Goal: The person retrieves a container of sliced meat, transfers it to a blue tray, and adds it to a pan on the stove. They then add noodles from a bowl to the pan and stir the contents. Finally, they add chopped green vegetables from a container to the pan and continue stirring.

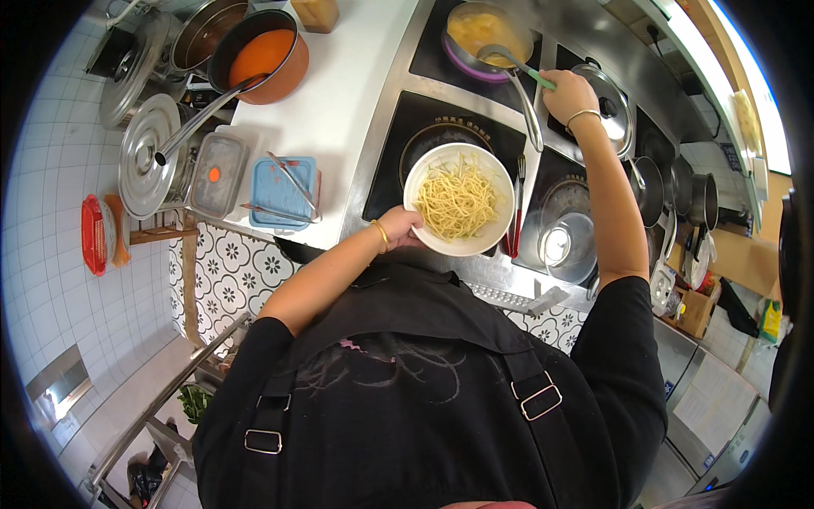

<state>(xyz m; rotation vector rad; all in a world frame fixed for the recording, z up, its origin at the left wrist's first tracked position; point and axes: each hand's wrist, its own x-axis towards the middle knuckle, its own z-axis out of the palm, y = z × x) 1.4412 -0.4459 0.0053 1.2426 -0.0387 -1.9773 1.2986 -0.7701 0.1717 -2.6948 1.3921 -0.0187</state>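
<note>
My left hand [400, 229] grips the rim of a white bowl [414, 167] in front of my body. Pale yellow noodles [459, 198] lie heaped inside it. The bowl is over the front left cooktop plate [389, 159]; whether it rests there is unclear. Farther off, my right hand [570, 97] holds a ladle by its green handle [537, 77]. The ladle's grey head [493, 52] dips into yellow soup [474, 30] with lumps, in a steaming metal pan [523, 105] whose long handle points towards me. Beneath that pan shows a purple rim [475, 71].
Red-handled tongs [514, 223] lie right of the bowl, near a clear plastic container [569, 251]. A glass-lidded pot [607, 108] stands below my right forearm. On the left counter are an orange pot [280, 73] of red-orange liquid and a blue-lidded box [280, 191] with metal tongs [294, 184] on top.
</note>
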